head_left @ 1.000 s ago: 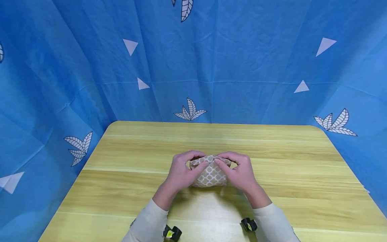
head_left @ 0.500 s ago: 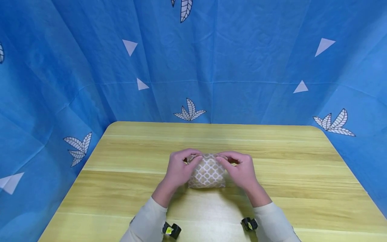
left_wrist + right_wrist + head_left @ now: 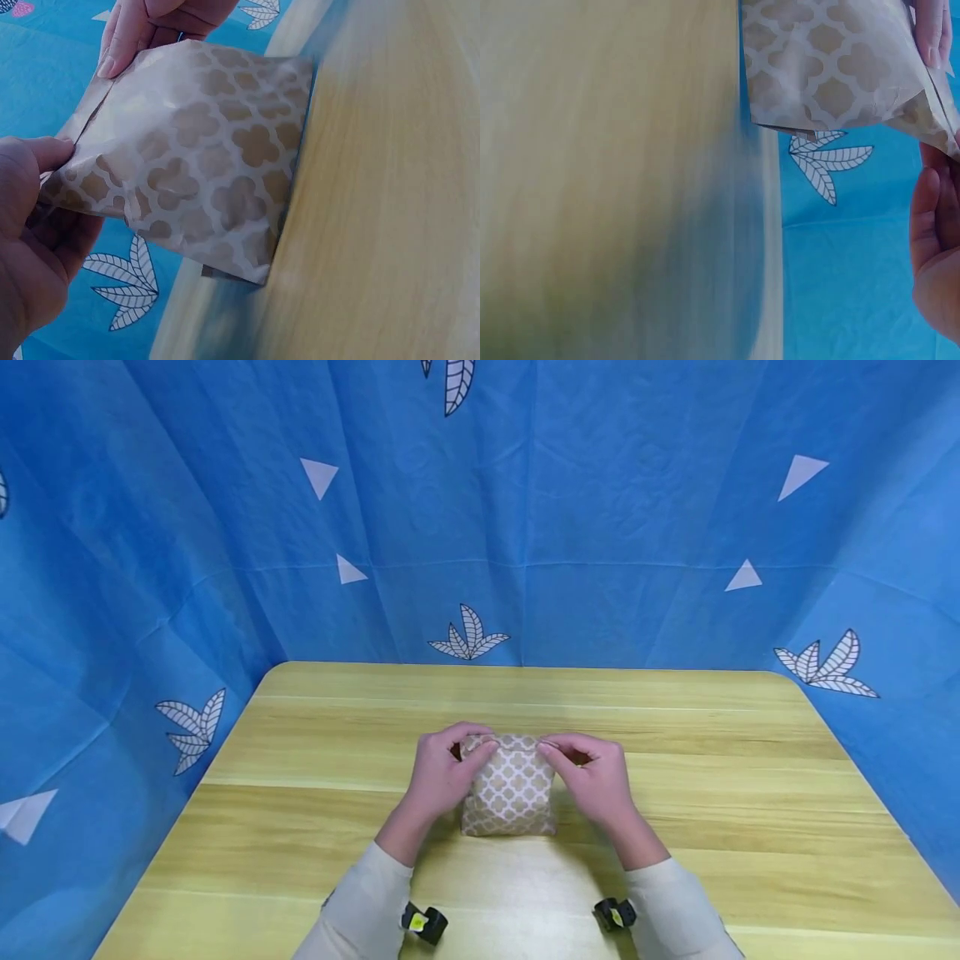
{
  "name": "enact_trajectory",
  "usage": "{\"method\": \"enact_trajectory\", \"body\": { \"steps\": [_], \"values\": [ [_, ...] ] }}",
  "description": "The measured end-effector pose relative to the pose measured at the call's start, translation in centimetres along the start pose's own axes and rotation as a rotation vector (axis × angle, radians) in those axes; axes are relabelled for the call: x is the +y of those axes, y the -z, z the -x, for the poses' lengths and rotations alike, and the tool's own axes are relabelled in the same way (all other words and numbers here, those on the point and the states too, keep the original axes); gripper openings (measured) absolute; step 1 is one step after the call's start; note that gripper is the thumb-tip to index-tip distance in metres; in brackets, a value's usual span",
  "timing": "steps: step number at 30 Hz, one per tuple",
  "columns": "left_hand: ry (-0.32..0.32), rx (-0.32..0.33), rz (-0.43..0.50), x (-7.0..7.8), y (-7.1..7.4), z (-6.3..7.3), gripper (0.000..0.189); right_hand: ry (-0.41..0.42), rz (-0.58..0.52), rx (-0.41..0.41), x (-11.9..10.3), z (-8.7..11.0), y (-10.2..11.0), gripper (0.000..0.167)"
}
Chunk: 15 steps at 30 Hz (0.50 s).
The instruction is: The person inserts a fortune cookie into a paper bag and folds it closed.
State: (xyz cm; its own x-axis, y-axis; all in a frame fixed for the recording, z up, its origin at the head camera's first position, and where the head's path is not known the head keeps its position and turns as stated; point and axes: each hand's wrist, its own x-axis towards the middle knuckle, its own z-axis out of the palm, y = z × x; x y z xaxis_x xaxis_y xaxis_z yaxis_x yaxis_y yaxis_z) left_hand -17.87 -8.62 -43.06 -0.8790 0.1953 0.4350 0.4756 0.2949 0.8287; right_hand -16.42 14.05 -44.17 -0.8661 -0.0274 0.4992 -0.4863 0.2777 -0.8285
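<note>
A brown paper bag [image 3: 510, 789] with a white lattice pattern stands on the table, slightly left of the person's midline. My left hand [image 3: 442, 770] pinches its upper left corner between thumb and fingers. At the upper right corner, my right hand [image 3: 600, 775] pinches the same edge. A narrow folded strip runs along the bag's top in the left wrist view, where the patterned face [image 3: 217, 135] is creased and bulging. The right wrist view shows only a lower part of the bag [image 3: 825, 60]. What the bag contains is hidden.
The wood-grain table [image 3: 300, 827] spreads around both hands. A blue curtain [image 3: 600, 527] with leaf and triangle prints hangs behind its far edge and at the sides. Small black devices [image 3: 425, 923] sit at both wrists, by the light sleeves.
The bag's top edge has risen and straightened, and more of its front face shows. Both hands have moved slightly up, and their thumbs have slid apart toward the corners.
</note>
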Motion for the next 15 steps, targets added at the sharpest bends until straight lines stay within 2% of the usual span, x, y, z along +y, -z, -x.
{"method": "enact_trajectory", "body": {
  "steps": [4, 8, 11, 15],
  "values": [
    [0.068, 0.002, 0.003, -0.5, -0.1, 0.0, 0.016, -0.082, -0.006, -0.010, 0.4, -0.2, 0.0, 0.005],
    [0.183, 0.006, -0.015, -1.1, -0.4, 0.1, 0.020, -0.178, -0.020, -0.042, 1.1, -0.5, 0.0, 0.009],
    [0.270, 0.013, -0.011, -1.9, -0.8, 0.0, 0.019, -0.254, -0.021, -0.086, 1.6, -0.7, -0.2, 0.015],
    [0.341, 0.012, -0.044, -2.7, -1.2, -0.2, 0.016, -0.365, -0.003, -0.153, 1.9, -0.8, -0.1, 0.030]
  ]
}}
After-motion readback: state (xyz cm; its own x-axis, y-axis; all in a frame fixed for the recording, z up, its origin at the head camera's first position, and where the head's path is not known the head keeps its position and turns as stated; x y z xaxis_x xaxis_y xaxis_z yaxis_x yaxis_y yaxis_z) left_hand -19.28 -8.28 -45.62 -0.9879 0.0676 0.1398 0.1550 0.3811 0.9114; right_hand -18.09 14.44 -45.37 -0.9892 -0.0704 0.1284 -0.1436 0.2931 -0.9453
